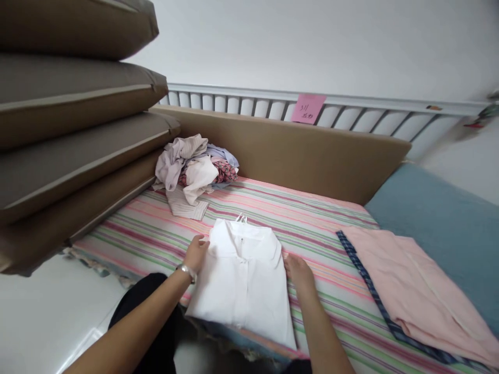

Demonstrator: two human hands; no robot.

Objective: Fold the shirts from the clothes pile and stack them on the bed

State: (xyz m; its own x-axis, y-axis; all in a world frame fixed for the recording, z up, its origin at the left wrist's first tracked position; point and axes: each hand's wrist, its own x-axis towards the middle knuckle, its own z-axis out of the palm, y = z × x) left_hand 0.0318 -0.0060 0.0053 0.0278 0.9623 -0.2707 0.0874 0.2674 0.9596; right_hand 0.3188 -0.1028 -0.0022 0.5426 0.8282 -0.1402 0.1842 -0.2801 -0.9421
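Note:
A white collared shirt lies front up on the striped sheet, its sides tucked in and its lower end reaching the bed's front edge. My left hand, with a metal bracelet at the wrist, is closed on the shirt's left edge just below the shoulder. At the opposite shoulder, my right hand pinches the right edge, its fingertips partly hidden by the cloth. A thin white loop sticks out behind the collar.
A crumpled heap of clothes lies at the back left beside stacked brown cushions. Folded pink cloth rests on dark plaid cloth at right. Behind stand a brown padded board and a rail with a pink note.

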